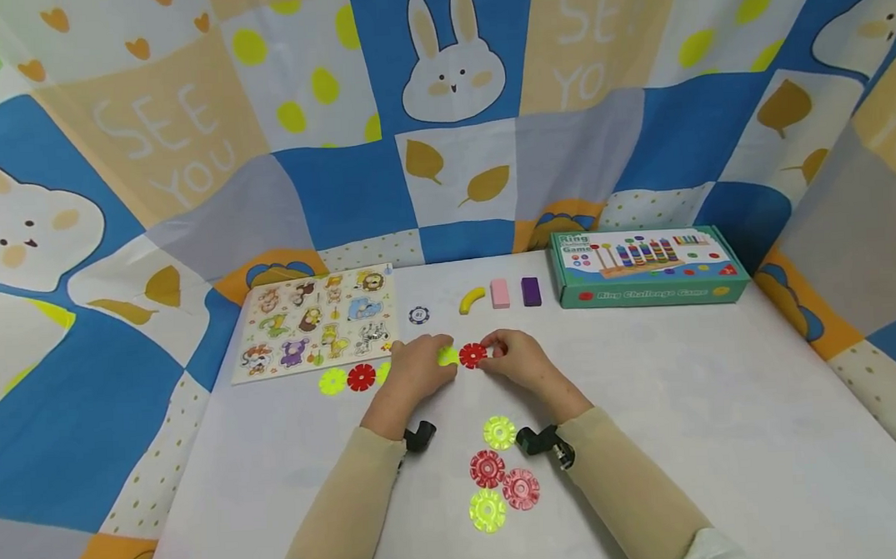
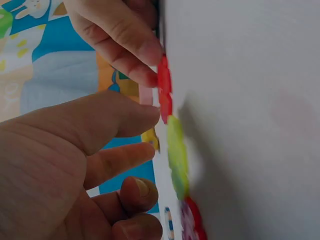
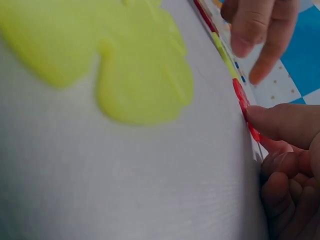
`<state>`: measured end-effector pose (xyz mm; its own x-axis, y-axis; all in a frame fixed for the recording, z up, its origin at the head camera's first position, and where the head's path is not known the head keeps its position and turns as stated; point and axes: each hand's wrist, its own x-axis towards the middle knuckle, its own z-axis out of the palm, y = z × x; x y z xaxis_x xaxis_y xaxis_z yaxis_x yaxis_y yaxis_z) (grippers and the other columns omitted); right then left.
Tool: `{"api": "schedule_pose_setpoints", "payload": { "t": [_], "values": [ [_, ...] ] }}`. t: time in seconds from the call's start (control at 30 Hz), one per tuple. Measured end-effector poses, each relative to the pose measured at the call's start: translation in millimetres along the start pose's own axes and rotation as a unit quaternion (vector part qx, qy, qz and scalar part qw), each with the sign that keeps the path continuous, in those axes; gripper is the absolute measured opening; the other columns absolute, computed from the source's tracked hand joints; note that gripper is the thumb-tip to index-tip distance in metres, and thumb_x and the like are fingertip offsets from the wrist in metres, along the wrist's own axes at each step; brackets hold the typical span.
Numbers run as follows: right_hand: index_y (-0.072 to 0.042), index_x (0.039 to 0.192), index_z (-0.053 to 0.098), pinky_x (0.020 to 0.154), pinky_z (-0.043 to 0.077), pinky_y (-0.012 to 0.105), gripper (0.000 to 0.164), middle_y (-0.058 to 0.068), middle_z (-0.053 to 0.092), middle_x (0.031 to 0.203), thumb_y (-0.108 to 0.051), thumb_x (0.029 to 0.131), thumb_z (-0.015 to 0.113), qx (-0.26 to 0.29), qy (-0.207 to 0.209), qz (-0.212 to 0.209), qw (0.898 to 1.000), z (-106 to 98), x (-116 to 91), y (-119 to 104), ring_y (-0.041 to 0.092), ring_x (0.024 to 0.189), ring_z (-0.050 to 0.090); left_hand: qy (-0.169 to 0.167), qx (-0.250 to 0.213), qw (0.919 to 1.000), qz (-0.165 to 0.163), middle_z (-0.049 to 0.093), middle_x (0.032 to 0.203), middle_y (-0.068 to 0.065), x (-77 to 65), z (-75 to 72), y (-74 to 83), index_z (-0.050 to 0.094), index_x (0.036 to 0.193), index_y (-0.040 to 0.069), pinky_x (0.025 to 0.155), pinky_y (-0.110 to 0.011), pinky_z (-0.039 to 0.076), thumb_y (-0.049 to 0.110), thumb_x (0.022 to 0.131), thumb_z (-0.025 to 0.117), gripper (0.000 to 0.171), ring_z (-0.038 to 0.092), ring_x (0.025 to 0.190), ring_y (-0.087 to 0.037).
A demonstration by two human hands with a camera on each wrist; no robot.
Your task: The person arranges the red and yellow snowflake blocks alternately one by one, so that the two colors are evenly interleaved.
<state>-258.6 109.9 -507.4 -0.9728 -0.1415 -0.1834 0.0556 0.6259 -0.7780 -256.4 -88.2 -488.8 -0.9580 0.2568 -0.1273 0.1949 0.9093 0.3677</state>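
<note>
Over there on the surface (image 1: 725,434), a puzzle board (image 1: 314,337) lies back left, a game box (image 1: 651,293) back right. Between them, left to right: a chip (image 1: 419,315), a toy banana (image 1: 472,300), two blocks (image 1: 499,293). A row of discs (image 1: 361,377) runs before the board and past it rightward; four loose discs (image 1: 487,469) lie before its right end.

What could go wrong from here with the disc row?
The right hand pinches a red disc close beside a yellow disc; a slip might nudge the yellow one out of line. The left hand covers part of the disc row in the head view, so a misplaced disc there could be missed.
</note>
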Motion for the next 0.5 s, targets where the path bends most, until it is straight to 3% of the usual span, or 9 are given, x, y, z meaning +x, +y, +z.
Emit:
{"api": "schedule_pose_setpoints", "payload": {
  "t": [0.3, 0.5],
  "values": [
    [-0.015, 0.106, 0.067, 0.058, 0.036, 0.028, 0.024, 0.003, 0.052, 0.071, -0.021, 0.083, 0.071, 0.0, 0.002, -0.02, 1.0, -2, -2, 1, 0.016, 0.066, 0.047, -0.032, -0.011, 0.9987, 0.037, 0.061, 0.122, 0.001, 12.7, 8.1, 18.8, 0.057, 0.13, 0.022, 0.088, -0.045, 0.031, 0.041, 0.082, 0.07, 0.053, 0.054, 0.108, -0.019],
    [-0.014, 0.107, 0.067, 0.058, 0.037, 0.028, 0.024, 0.004, 0.052, 0.072, -0.021, 0.085, 0.07, 0.004, -0.001, -0.024, 1.0, -3, -4, 2, 0.016, 0.066, 0.047, -0.024, -0.013, 0.9992, 0.03, 0.061, 0.123, 0.001, 13.1, 13.2, 21.1, 0.059, 0.13, 0.024, 0.084, -0.043, 0.031, 0.043, 0.084, 0.067, 0.05, 0.054, 0.105, -0.017]
  ]
}}
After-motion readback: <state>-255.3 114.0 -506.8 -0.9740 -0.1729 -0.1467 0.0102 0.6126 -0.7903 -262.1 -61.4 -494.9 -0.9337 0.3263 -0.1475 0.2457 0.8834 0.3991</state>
